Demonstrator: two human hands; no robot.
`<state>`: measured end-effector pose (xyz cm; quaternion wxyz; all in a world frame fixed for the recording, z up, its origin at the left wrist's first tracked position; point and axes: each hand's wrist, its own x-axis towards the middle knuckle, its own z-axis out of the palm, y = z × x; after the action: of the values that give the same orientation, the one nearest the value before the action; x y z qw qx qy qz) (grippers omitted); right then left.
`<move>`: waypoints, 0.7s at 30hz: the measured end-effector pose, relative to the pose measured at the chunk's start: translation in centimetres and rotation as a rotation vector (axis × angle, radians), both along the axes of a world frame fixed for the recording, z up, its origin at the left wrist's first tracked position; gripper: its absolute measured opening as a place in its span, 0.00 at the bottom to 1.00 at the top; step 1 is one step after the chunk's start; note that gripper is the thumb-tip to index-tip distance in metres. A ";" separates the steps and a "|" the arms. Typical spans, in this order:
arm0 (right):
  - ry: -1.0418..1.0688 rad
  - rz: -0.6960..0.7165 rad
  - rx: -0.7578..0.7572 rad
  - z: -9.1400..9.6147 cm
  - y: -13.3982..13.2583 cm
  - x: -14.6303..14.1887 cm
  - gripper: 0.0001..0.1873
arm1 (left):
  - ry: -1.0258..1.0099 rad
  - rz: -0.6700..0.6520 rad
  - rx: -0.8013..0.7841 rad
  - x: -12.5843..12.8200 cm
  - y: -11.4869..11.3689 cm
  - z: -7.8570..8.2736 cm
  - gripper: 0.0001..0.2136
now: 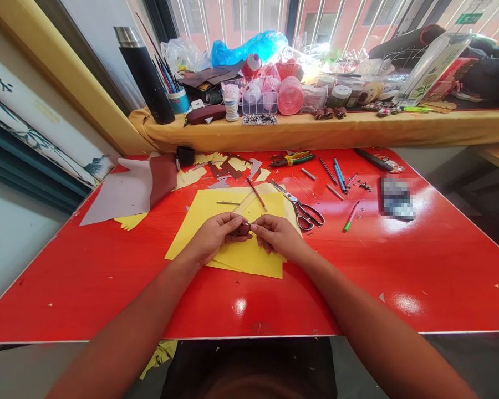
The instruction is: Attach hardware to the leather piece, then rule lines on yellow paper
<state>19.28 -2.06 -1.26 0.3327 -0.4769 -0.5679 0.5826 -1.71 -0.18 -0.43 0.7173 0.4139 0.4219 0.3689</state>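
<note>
Over the yellow sheets [249,260], my left hand [216,235] is closed on a small dark brown piece [242,229] that looks like leather. The thumb presses on top of it. My right hand [276,235] pinches at the right edge of the same piece, where something small and shiny shows between the fingertips; its kind is too small to tell. Just beyond the hands, a clear ruler [246,203] and a red pencil [256,194] lie on the paper. Scissors [301,208] rest right of the paper with their blades pointing away to the left.
On the red table [108,282] lie brown sheet material [163,180], paper scraps [191,176], pliers [293,158], blue pens [340,174], a pink-green pen [351,216] and a blurred dark object [397,198]. A black thermos [145,77] and craft supplies crowd the sill [316,127].
</note>
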 end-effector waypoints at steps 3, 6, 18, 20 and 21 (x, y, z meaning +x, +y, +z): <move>-0.006 0.005 -0.001 0.1 0.0 0.0 0.21 | 0.006 -0.003 0.001 0.0 0.0 0.0 0.23; -0.006 0.010 0.000 0.2 -0.1 0.0 0.21 | 0.008 -0.005 0.001 0.1 0.0 0.1 0.24; -0.015 0.007 0.003 0.2 -0.1 -0.1 0.22 | 0.017 -0.023 0.011 0.1 0.0 0.0 0.22; -0.017 0.009 0.010 0.3 -0.1 -0.1 0.22 | 0.031 -0.029 0.014 0.1 0.0 -0.1 0.22; -0.017 0.010 0.013 0.3 -0.1 -0.1 0.22 | 0.044 -0.031 0.018 0.1 0.0 -0.1 0.22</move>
<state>19.19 -2.18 -0.98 0.3278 -0.4768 -0.5770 0.5764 -1.66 -0.18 -0.56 0.7098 0.4347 0.4279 0.3523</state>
